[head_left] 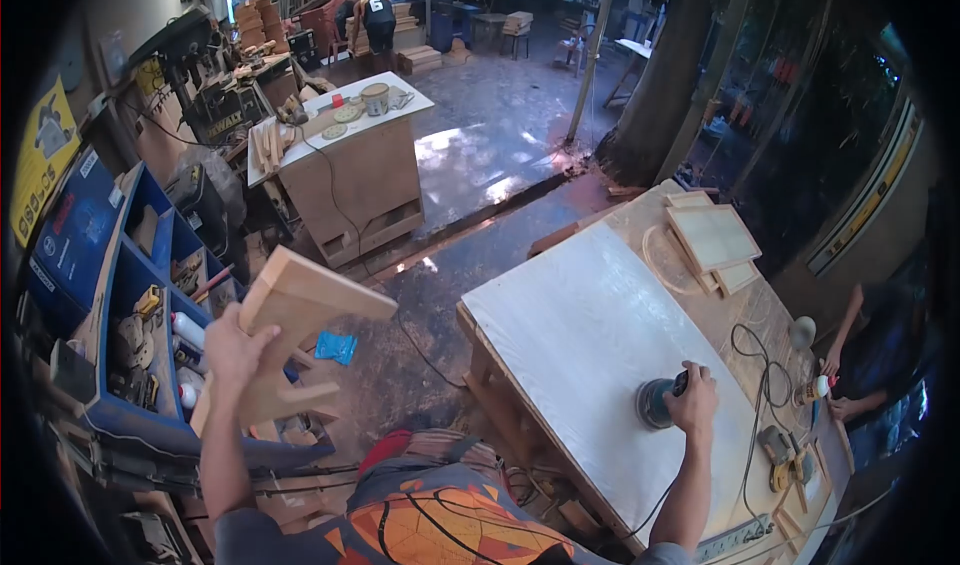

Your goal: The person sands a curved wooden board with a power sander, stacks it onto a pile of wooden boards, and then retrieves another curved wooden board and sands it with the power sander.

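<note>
Hold round teal sander [654,405] flat inside white rectangular board's [580,315] edges, right hand [695,401] gripping; left hand [238,349] grasps notched pale-wood piece [300,293].

Pale, angular wooden piece with two prongs [272,365]: is being held up, tilted, in the left hand [238,350]; its prongs are pointing to the right of the view, the upper one broader, and its bare wood is showing smooth and light.
Teal-and-black round handheld power sander [655,403]: is resting on the panel's near half, toward its right-hand edge, with the right hand [697,400] wrapping its top; whether it is running cannot be told.
Large whitish rectangular panel with faint wood grain [585,330]: is lying flat on the wooden worktable [735,310], its surface catching a bluish sheen near the sander.
</note>
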Demonstrator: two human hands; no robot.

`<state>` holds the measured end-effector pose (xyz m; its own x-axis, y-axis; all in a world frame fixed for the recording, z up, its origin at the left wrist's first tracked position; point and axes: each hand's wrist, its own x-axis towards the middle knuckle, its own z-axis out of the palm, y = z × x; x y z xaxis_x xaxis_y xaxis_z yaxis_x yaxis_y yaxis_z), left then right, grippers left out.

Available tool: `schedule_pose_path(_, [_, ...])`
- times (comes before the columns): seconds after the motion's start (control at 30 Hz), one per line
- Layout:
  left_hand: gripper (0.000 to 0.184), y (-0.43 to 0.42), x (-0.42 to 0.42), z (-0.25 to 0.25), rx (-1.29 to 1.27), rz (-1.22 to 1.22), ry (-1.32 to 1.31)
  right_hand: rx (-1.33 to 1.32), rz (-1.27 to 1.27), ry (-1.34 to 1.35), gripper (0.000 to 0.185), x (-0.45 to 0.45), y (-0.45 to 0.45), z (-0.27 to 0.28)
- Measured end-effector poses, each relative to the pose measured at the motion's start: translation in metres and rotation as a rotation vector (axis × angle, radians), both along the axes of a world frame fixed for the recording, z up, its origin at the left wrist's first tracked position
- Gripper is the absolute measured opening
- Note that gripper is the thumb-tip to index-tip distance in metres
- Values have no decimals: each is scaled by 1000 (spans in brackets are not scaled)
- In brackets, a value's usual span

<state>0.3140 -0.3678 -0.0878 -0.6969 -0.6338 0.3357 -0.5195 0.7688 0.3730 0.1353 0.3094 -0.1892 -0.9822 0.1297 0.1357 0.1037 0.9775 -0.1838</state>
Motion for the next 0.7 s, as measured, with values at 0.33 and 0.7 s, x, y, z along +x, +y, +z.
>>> schedule_pose_path(0.33, [52, -111, -39, -234, 192, 24, -551, -33, -72, 27, 67, -9, -57, -3])
schedule_pose_path(0.7, [51, -145, -27, -350, 377, 64, -673, -73, -283, 114, 68, -24, -119, -12])
